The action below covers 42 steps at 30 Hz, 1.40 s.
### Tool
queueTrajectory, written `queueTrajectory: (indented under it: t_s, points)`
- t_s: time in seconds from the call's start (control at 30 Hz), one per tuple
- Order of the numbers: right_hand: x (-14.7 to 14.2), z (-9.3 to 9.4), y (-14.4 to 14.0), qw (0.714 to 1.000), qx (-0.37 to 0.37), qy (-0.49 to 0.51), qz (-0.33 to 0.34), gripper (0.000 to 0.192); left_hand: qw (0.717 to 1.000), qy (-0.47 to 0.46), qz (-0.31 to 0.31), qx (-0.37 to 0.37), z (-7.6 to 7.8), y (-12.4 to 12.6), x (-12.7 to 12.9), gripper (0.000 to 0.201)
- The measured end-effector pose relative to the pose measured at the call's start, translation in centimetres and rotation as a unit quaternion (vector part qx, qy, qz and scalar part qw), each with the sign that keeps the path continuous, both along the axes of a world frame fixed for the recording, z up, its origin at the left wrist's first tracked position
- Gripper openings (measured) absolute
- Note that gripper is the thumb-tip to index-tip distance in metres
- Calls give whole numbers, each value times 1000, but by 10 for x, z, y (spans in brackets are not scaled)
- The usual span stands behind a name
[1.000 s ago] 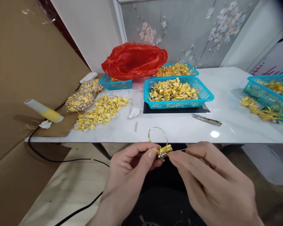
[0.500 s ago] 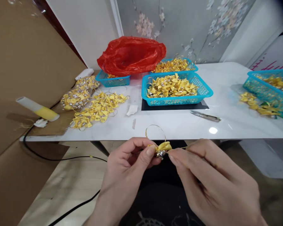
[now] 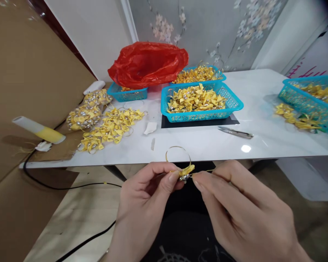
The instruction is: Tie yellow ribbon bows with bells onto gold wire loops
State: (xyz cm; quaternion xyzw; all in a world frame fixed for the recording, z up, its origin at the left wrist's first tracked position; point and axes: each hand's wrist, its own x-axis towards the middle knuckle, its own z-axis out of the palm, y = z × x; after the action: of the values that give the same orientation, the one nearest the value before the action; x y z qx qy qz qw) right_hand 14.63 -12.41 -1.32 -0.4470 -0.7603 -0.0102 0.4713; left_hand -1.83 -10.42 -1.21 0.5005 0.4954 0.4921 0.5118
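Note:
Just off the table's front edge, my left hand (image 3: 153, 196) pinches a yellow ribbon flower (image 3: 186, 170) between thumb and fingers. Silver beads (image 3: 184, 177) sit on the flower's lower side, and a thin gold wire ring (image 3: 178, 147) stands up behind it. Close by on the right, my right hand (image 3: 242, 207) is closed, thumb against forefinger, on a thin gold thread (image 3: 207, 171) that runs near the flower. The fingertips partly hide the thread, so its far end cannot be made out.
On the white table (image 3: 196, 143) stand a blue basket (image 3: 202, 115) of yellow ribbon flowers and thread snips (image 3: 236, 133). Loose yellow flowers (image 3: 111, 127) lie left. A red plastic bag (image 3: 147, 65) stands behind. Another blue basket (image 3: 308, 105) is at right.
The flower has tilted in my left hand, so its ribbon looks flatter and fewer beads show. My right hand keeps its pinch nearby. The whole view has shifted slightly.

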Motion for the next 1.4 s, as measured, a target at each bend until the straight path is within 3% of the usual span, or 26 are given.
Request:
queueTrajectory:
  t_s: [0.23, 0.53, 1.13, 1.4]
  points:
    - [2, 1, 1, 1000, -18, -3, 11, 18, 998, 61, 3, 26, 5, -2, -1, 11]
    - [1, 2, 0, 1000, -14, 1, -2, 20, 1000, -4, -12, -29, -2, 0, -2, 4]
    - [2, 3, 4, 999, -47, 21, 14, 23, 996, 72, 1, 49, 2, 0, 1, 14]
    - [-1, 1, 8, 988, -99, 110, 36, 21, 995, 24, 40, 83, 6, -3, 10, 25]
